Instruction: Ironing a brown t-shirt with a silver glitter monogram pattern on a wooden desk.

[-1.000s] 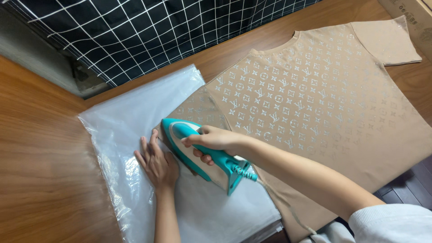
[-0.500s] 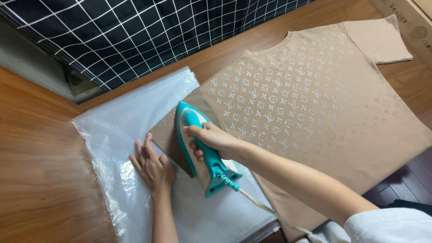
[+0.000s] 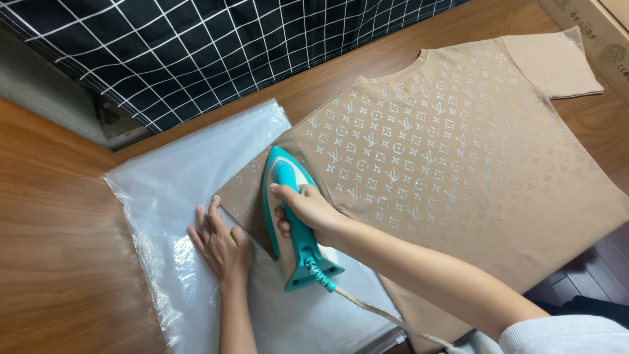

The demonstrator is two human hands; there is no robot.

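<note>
Our right hand (image 3: 308, 210) wraps the handle of the teal iron (image 3: 291, 216), soleplate flat on the sleeve of the tan patterned T-shirt (image 3: 458, 151). Our left hand (image 3: 219, 239) lies flat, fingers spread, pinning the sleeve's edge on the clear plastic sheet (image 3: 170, 190) so the cloth stays taut. The cord (image 3: 386, 314) runs under our arm, its end out of view.

This looks like a home, with ironing done on an ordinary wooden table (image 3: 59, 262) rather than a work bench. Just beyond the hands a dark grid-patterned curtain (image 3: 196, 52) hangs behind the table, and a cardboard box (image 3: 596, 33) sits far off to the right. Under the right arm, dark wood floor (image 3: 590, 269) shows past the table's edge.
</note>
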